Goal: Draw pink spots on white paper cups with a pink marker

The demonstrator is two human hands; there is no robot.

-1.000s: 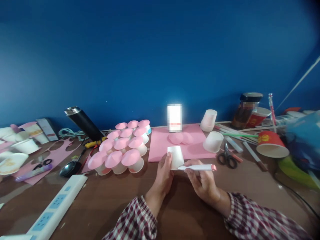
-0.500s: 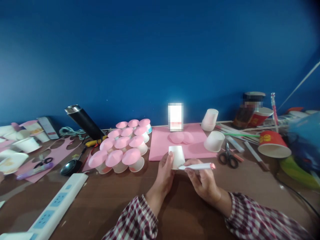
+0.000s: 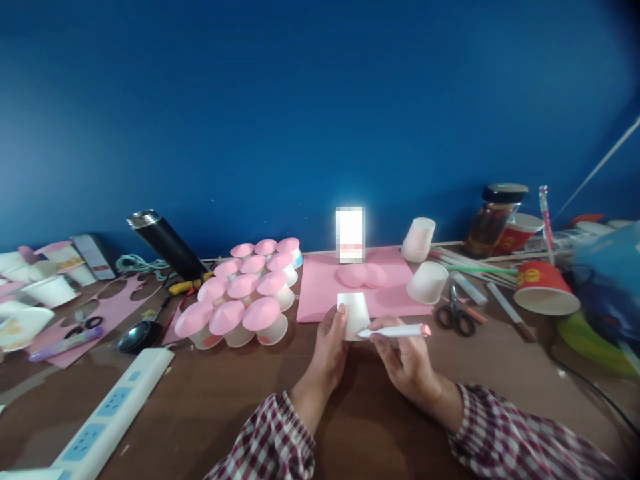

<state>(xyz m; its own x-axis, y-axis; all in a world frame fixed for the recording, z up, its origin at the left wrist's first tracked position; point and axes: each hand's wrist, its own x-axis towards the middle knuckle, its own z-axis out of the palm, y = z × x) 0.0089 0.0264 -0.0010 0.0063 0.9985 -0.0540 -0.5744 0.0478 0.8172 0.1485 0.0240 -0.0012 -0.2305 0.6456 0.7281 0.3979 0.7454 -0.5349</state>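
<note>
A brown wooden table (image 3: 210, 407) ran along a deep blue wall (image 3: 300, 100). On it lay a flat pink paper sheet (image 3: 325, 287), and just to its left stood a cluster of pink-topped white paper cup mushrooms (image 3: 243, 293). Black-handled scissors (image 3: 454, 315) lay to the right of the sheet. At the sheet's near edge, the left hand (image 3: 331, 347) gripped a small upside-down white paper cup (image 3: 354, 313), thumb pressed against its side. The right hand (image 3: 407, 363) pinched a white marker with a pink end (image 3: 397, 331) between curled fingers, its tip touching the cup.
</note>
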